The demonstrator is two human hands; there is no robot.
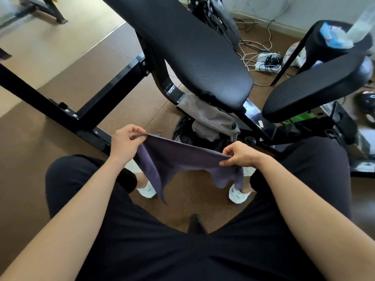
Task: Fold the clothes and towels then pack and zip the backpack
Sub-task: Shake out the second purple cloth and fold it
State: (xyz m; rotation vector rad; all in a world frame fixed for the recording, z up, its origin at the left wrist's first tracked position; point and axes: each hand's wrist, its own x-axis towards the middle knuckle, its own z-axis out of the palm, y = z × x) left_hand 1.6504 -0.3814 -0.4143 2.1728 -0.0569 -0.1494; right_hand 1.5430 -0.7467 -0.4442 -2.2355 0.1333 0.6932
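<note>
The task looks barely begun: at mid-frame the left hand [125,143] and right hand [240,153], each grip pinched on the hanging purple towel [182,158], hold it unfolded, while the grey garment [213,120], packing and zipping remain.

A home gym room: black padded weight benches [194,47] on brown floor mats [67,82]; tangled cables [261,57] by the wall.
</note>
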